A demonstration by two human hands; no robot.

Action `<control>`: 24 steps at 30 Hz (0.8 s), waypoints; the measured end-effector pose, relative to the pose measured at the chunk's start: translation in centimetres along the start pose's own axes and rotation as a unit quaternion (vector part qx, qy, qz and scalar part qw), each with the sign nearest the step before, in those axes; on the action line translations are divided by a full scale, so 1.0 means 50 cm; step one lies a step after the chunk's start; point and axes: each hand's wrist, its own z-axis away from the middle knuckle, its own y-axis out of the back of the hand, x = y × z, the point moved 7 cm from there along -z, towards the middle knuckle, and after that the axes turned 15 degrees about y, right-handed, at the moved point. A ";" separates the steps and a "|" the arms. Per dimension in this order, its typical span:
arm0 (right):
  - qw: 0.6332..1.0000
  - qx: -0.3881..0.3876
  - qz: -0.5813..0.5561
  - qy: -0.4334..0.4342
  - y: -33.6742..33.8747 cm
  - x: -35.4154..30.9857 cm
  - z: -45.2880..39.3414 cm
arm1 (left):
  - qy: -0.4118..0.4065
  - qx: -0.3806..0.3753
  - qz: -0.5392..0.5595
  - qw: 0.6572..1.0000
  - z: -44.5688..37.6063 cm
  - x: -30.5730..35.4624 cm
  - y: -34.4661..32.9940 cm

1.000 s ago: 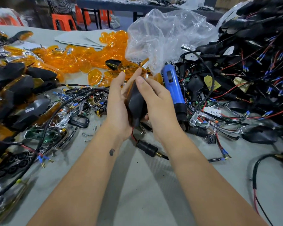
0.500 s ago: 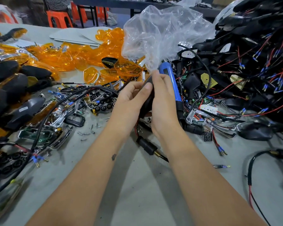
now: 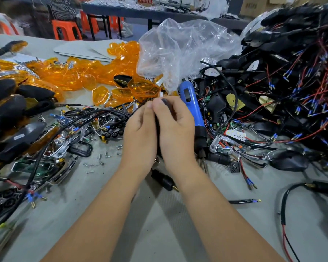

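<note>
The left hand (image 3: 140, 133) and right hand (image 3: 175, 129) hold the black plastic housing (image 3: 157, 127) in a tight grip; better to squeeze evenly, thumbs together.

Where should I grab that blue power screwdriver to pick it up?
Probably the long handle of the blue screwdriver, from above: its top side is bare, wires crowd its right and the right hand sits at its left.

hands: 2, left hand (image 3: 138, 135) and right hand (image 3: 175, 133) | black part (image 3: 158, 140) gripped between them: 1 | blue screwdriver (image 3: 191, 106): 1 | clear plastic bag (image 3: 178, 48): 1 | orange stools (image 3: 66, 29): at least 2 | seated person (image 3: 62, 6) at the back: 1 | orange lenses (image 3: 80, 76), wired black housings (image 3: 292, 72), loose screws (image 3: 100, 161): too many to count
</note>
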 end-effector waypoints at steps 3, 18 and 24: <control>1.000 -0.019 0.011 0.008 -0.017 -0.009 0.010 | -0.009 0.058 0.014 0.998 0.001 0.001 0.018; 0.997 0.024 0.044 0.057 0.001 -0.016 0.014 | -0.072 0.098 -0.027 0.992 0.024 0.013 0.023; 0.999 0.015 -0.018 -0.024 0.001 0.016 0.026 | -0.153 0.053 -0.078 0.984 0.030 0.032 0.002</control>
